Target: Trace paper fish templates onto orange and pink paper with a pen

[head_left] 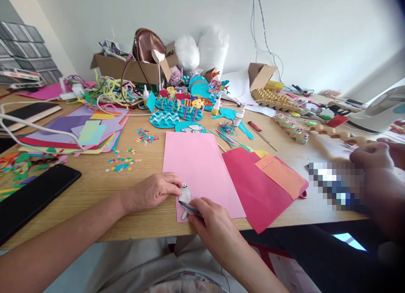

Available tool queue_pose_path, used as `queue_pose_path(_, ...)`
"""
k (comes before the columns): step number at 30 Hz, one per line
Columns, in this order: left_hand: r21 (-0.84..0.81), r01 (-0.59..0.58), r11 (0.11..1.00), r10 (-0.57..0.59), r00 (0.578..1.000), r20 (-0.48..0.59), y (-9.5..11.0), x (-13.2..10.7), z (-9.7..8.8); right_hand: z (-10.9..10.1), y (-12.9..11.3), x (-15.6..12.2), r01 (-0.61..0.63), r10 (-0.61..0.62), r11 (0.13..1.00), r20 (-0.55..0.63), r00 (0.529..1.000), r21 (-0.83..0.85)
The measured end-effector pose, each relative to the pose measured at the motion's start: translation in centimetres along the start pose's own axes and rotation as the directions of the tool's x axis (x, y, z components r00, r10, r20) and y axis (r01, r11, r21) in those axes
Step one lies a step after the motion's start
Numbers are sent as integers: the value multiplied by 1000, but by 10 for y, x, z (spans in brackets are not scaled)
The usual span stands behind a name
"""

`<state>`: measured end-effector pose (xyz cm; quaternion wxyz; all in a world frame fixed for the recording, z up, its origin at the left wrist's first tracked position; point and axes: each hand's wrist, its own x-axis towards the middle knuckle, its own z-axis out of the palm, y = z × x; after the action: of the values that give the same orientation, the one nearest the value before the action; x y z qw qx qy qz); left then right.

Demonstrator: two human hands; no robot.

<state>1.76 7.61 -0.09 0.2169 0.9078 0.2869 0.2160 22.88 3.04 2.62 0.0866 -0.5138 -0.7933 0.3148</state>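
A sheet of pink paper lies in front of me, its lower edge near the table's front. On its lower left corner rests a white paper fish cutout with drawn scales, its tail towards me. The fingertips of my left hand, pressed together, hold the fish's upper end against the sheet. A dark pen is gripped in my right hand; its tip is at the fish's edge, near the tail. My right hand partly covers the pen.
Red paper with an orange piece lies right of the pink sheet. A black phone and coloured paper dots are on the left. Blue fish crafts and glue bottles stand behind. Another person's hands are at right.
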Motion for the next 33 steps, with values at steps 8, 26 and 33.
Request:
queue_pose_path(8,-107,83,991,-79,996,44,-3,10,-10,-2,-1,2,-9,9,1000,22,1000,-22)
queue_pose_path(26,-98,49,994,-46,998,40,-9,11,-5,2,-4,1,-30,30,999,9,1000,-43)
queue_pose_path(33,-71,49,996,-46,998,52,-6,13,-6,3,0,0,8,-9,999,-23,1000,-48)
